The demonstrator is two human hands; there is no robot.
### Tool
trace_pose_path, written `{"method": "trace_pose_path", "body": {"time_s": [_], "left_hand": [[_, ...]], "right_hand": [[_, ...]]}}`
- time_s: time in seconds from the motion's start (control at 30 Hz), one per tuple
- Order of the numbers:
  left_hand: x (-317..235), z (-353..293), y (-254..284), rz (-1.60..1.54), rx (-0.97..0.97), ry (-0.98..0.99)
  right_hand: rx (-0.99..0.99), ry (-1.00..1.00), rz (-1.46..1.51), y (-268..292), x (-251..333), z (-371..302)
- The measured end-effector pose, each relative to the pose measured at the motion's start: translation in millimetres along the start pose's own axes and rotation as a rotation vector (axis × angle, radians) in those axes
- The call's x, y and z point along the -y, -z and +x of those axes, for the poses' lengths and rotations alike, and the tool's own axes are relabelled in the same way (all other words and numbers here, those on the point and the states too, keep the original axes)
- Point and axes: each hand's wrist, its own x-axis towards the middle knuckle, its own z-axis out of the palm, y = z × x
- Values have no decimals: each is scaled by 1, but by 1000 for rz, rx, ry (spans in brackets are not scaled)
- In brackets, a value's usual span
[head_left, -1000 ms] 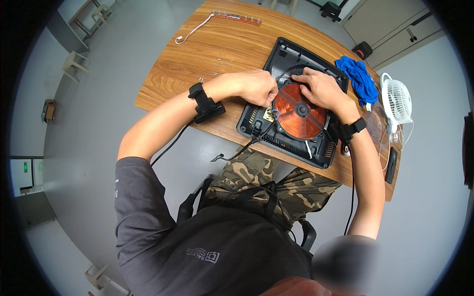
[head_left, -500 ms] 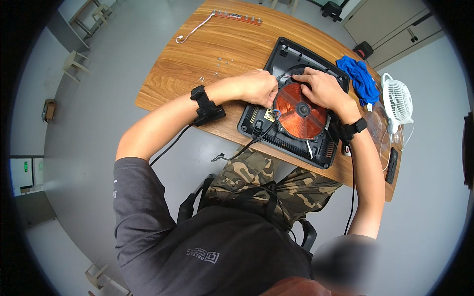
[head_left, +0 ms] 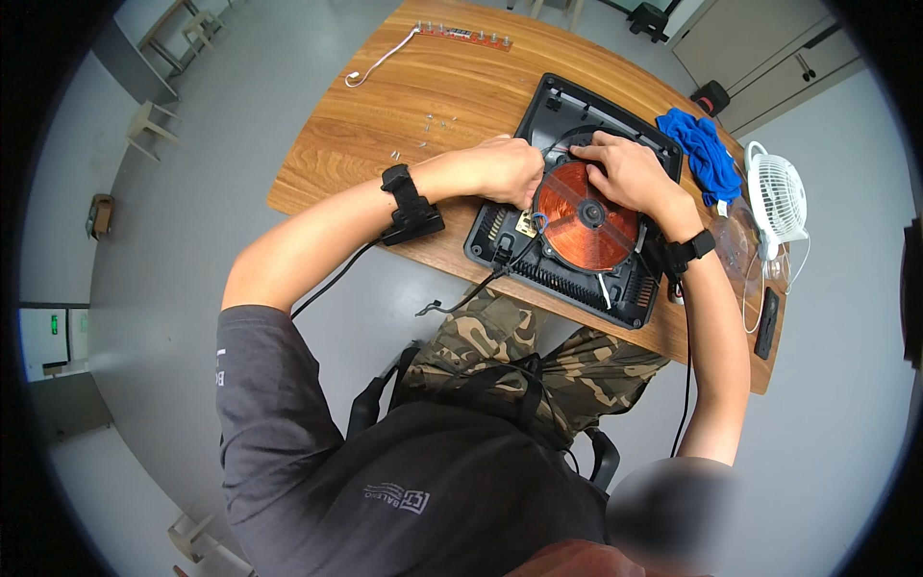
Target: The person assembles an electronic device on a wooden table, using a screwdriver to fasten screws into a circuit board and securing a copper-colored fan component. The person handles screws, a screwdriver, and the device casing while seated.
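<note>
An induction cooker's black base [head_left: 630, 313] lies opened on the wooden table, with a round copper coil [head_left: 575, 226] inside. At the coil's upper left edge my left hand [head_left: 510, 171] is closed, its fingertips pointing down into the housing; what they grip is hidden. My right hand [head_left: 623, 173] rests over the coil's upper right, thumb and fingers apart, fingertips touching near its far rim. A small circuit board [head_left: 526, 223] shows beside the coil, below my left hand. Thin wires run along the coil's edge, and a black cord [head_left: 471, 295] leaves the housing's near side.
A red button strip [head_left: 466, 36] with a white cable lies at the table's far edge. Several small screws [head_left: 424, 144] are scattered left of the housing. At the right are a blue cloth [head_left: 700, 154], a white fan [head_left: 775, 197], clear plastic packaging and a black bar [head_left: 766, 324].
Both hands stay at nearly the same places on the coil. The whole view has shifted very slightly.
</note>
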Motion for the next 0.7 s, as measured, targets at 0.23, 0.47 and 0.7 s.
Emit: {"method": "trace_pose_path", "body": {"time_s": [0.23,0.47,0.7], "left_hand": [[-3,3,2,33,50,19],[3,2,-1,25,20,-31],[3,-4,15,-136,124,-57]], "right_hand": [[-7,6,-4,-1,0,-1],[-7,2,5,-1,-1,0],[-8,5,24,0,0,-1]]}}
